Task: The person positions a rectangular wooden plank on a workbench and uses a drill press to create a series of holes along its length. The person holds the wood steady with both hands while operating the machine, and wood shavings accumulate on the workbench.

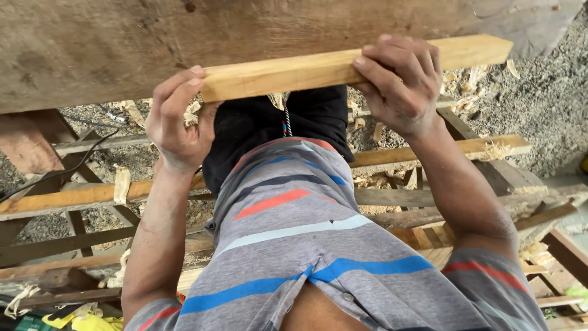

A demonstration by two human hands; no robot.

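I look straight down my own striped shirt at a squared stick of pale wood (294, 70) held level against the edge of a broad, worn wooden board (184, 37). My left hand (177, 119) grips the stick's left end, fingers curled over the top. My right hand (401, 79) clasps it further right, leaving the right end free past the fingers. Both arms reach out from below.
Under the stick lies a frame of long wooden rails and cross-pieces (429, 153), with shavings and offcuts (122, 184) scattered on gravel ground (551, 104). A black cable (55, 175) runs at the left. Yellow and green items (79, 322) sit at the bottom left.
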